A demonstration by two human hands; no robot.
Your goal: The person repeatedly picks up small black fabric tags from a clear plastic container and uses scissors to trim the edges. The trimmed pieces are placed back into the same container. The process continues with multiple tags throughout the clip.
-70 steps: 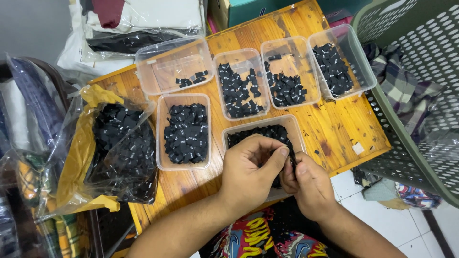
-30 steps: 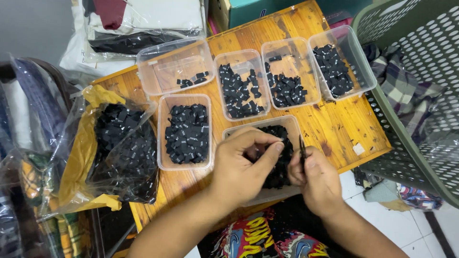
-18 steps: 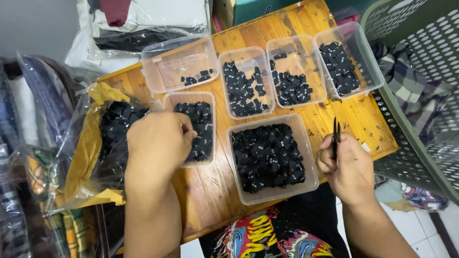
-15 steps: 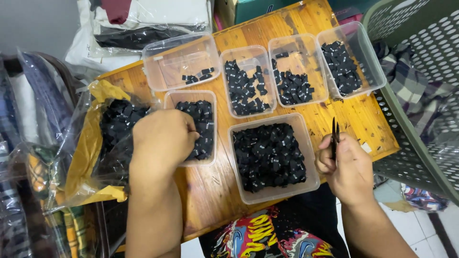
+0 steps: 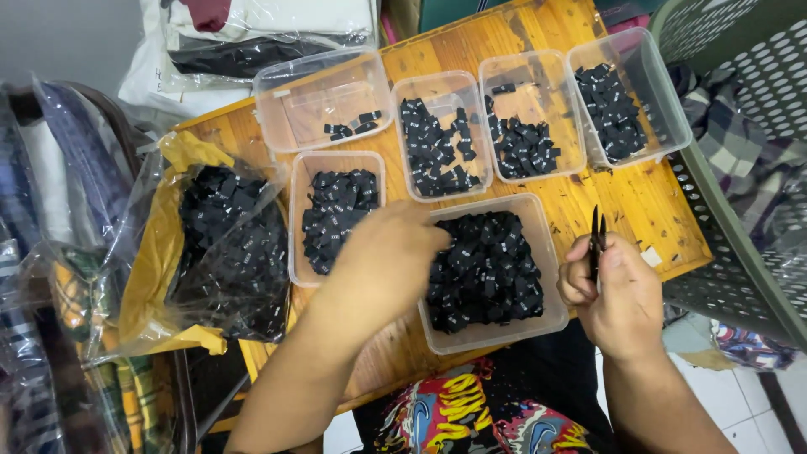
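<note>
**Sorting small black tags across clear tubs**

Left hand blurred, reaching over the gap between two tubs, fingers curled loosely; whether anything is pinched between them, impossible to tell. Directly under its fingertips, the rim of a large clear plastic tub heaped with small black woven tags. Just to the left of that hand, a narrower clear rectangular tub also filled with black tags.

Right hand closed in a fist around slim black tweezers, tips pointing up and away from the wrist, just right of the large tub and clear of its rim. Beside this hand on the right, a small white scrap on the yellow wooden board.

Beyond both hands, a row of four more clear tubs: the leftmost one nearly empty with a few tags, the other three partly filled. Far left of the left hand, an open crinkled plastic bag with yellow lining full of the same black tags. Right of the right hand, a grey-green perforated plastic basket.
</note>
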